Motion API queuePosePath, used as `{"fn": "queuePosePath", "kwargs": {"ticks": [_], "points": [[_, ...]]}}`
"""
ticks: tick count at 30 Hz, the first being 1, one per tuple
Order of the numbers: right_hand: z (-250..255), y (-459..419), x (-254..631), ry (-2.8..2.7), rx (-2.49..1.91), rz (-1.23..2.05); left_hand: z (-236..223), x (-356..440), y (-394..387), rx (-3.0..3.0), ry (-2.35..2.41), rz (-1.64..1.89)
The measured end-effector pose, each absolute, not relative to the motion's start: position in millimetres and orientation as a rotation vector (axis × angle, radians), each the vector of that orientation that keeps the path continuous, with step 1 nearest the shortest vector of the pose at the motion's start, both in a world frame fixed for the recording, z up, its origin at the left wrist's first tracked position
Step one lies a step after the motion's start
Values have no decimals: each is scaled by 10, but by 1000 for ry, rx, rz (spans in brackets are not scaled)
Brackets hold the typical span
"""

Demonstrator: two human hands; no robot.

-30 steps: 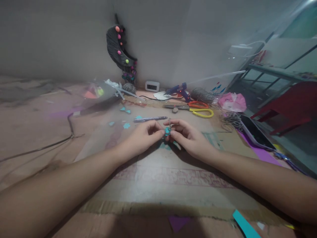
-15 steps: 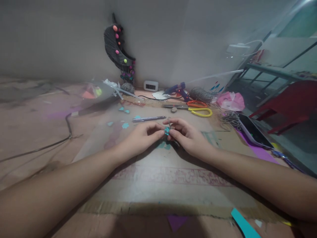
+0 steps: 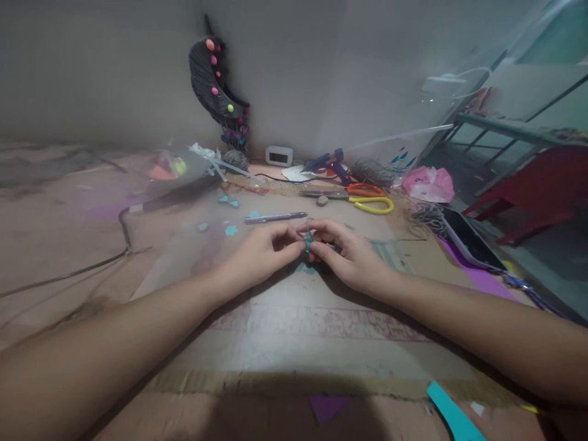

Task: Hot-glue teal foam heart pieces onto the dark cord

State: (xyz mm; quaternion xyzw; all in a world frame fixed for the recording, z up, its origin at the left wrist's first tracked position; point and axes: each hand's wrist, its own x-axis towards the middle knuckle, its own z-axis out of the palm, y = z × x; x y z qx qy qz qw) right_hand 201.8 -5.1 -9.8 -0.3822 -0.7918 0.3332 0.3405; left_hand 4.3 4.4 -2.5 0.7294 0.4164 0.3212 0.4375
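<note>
Both my hands meet over the middle of the work board [image 3: 298,358]. My left hand [image 3: 273,250] pinches one side of a small turquoise flower [image 3: 308,244] between thumb and finger. From the other side, the thumb and fingers of my right hand [image 3: 342,248] close on the same flower. A thin grey loop, like yarn, rises from it by the fingertips. Much of the flower is hidden by the fingers. Just beyond my hands lies a pen [image 3: 275,218]. A loose turquoise flower cutout [image 3: 231,230] rests to the left of the pen.
Scissors [image 3: 367,199], a glue gun [image 3: 333,164], a small digital clock [image 3: 279,156] and grey yarn [image 3: 372,171] lie along the back. At right are a phone [image 3: 475,239] and a pink bag [image 3: 428,184]. A dark crescent decoration [image 3: 204,70] hangs on the wall. A cable [image 3: 82,271] runs along the left.
My fingers have closed further over the turquoise flower, and my right fingertips have shifted slightly left, so less of it shows. The whole view has tilted down slightly.
</note>
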Motion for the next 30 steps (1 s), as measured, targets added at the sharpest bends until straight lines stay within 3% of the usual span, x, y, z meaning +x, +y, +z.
{"fn": "queuePosePath", "kwargs": {"ticks": [22,30], "points": [[-123,-30,2018,-1968,-968,963,-9,43,35,1899,1003,846],[-56,-18,1977,-1779,-980,1190,3,32,13,1829,1052,928]]}}
